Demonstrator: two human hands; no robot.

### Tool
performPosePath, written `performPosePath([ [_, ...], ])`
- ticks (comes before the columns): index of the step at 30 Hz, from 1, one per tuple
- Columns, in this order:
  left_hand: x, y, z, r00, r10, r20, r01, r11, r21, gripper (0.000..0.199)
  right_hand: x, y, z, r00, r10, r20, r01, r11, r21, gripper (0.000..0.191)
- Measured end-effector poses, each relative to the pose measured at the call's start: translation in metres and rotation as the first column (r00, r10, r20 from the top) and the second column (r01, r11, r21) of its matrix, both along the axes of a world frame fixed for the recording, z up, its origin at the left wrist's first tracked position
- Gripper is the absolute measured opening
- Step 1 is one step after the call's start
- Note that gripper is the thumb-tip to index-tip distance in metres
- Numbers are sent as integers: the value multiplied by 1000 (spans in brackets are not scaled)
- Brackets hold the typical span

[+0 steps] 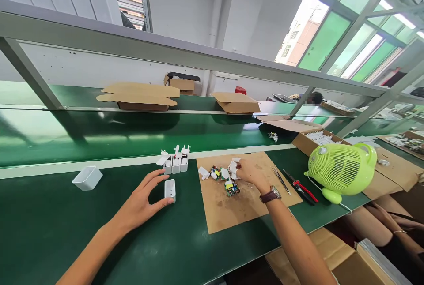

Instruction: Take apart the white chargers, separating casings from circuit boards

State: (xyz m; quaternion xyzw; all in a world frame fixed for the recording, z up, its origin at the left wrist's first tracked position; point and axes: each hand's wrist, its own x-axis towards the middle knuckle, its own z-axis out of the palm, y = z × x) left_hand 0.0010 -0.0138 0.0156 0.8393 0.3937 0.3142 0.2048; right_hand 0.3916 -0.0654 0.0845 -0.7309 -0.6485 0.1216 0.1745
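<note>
1. On the far left, a hollow white box [87, 178] lies on the green bench [49, 232]; I'd guess light, stiff plastic, easiest held by its walls.
2. The left hand [142, 196] is spread, thumb touching the near end of a slotted white casing [170, 190], index by its far end; I can't tell whether it grips. The casing looks light, rigid, slightly slick; its long sides offer the best hold.
3. Just behind stand filled casings [176, 164].
4. On the cardboard sheet [212, 219], a circuit board [231, 188] looks fragile: take its edges.
5. The right hand [247, 172], well apart from the left, bends over a white part [233, 169]; its grip is hidden.
6. Nowhere can I read brands or labels, even on the green fan [341, 168].
</note>
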Motion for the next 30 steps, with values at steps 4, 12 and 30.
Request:
performPosePath([
  [4, -5, -3, -12, 1000, -4, -18, 3, 999, -33, 50, -1, 4, 0, 990, -84, -116, 98, 987, 125, 18],
  [12, -14, -5, -14, 999, 12, 32, -11, 999, -38, 55, -32, 11, 18, 949, -84, -303, 194, 914, 357, 31],
  [30, -16, -17, 4, 998, 14, 61, -1, 978, -209, 58, -102, -24, -8, 728, 661, -179, -639, 750, 172, 21],
])
